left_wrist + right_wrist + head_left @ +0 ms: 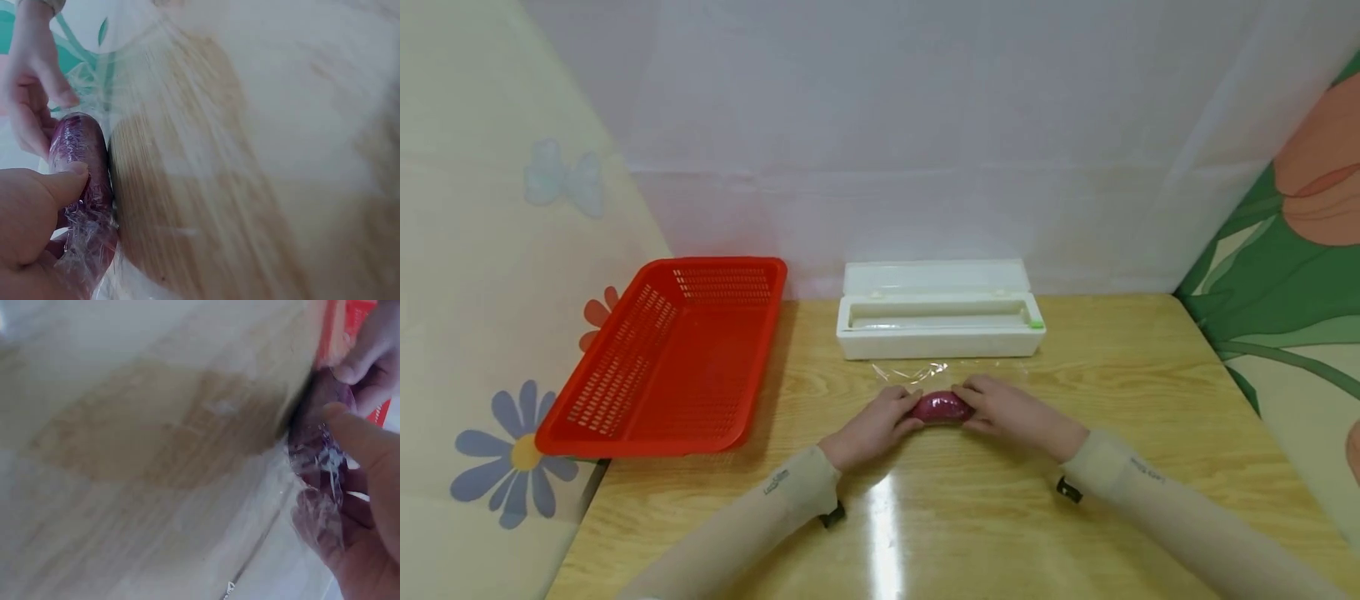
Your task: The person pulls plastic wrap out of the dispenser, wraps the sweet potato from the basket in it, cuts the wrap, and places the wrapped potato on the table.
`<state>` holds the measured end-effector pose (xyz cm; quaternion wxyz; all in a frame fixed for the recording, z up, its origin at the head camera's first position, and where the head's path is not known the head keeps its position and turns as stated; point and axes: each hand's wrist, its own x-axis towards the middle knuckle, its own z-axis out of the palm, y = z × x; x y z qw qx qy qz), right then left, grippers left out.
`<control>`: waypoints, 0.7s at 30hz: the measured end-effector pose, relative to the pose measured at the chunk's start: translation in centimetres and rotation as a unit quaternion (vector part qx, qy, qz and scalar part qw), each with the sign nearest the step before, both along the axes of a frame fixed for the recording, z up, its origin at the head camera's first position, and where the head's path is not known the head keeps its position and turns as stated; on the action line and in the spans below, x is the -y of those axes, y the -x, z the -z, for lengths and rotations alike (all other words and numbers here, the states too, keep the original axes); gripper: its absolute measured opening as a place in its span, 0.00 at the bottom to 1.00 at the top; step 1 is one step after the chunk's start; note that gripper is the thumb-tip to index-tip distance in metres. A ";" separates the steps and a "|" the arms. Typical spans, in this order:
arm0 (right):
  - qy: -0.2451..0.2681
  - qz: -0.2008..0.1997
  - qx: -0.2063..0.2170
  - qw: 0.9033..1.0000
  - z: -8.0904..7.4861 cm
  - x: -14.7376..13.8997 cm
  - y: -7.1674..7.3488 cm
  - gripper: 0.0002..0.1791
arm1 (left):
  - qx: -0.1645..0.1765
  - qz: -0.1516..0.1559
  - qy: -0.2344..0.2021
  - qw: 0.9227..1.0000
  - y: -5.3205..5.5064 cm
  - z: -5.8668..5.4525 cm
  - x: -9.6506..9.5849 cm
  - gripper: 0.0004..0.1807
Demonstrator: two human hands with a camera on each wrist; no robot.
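Note:
A glossy purple, elongated vegetable, like a small eggplant, is wrapped in cling film and lies crosswise between both hands. My left hand grips its left end, with the thumb on top in the left wrist view and crumpled film bunched at the fingers. At the other end my right hand holds it the same way, with wrinkled film over its fingers. Loose transparent film spreads on the table just beyond the vegetable. The underside of the vegetable is hidden.
Behind the hands stands a white cling film dispenser with its lid raised and a green piece at its right end. On the left a red perforated basket sits at the edge of the wooden table. A white cloth backdrop hangs behind.

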<state>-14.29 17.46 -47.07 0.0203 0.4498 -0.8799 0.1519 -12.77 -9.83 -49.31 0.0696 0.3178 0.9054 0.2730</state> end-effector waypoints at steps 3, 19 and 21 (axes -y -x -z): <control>0.003 0.006 0.024 1.000 0.2 0.1 -0.6 0.28 | 0.009 0.004 -0.002 1.000 -0.4 -0.2 0.1 0.27; 0.044 0.046 0.072 0.995 1.1 -0.9 -2.1 0.27 | -0.014 0.023 -0.018 0.999 -0.3 -0.4 0.1 0.22; 0.049 0.048 0.082 0.994 1.2 -1.0 -1.9 0.28 | -0.028 0.024 0.007 0.999 -0.3 -0.4 0.1 0.26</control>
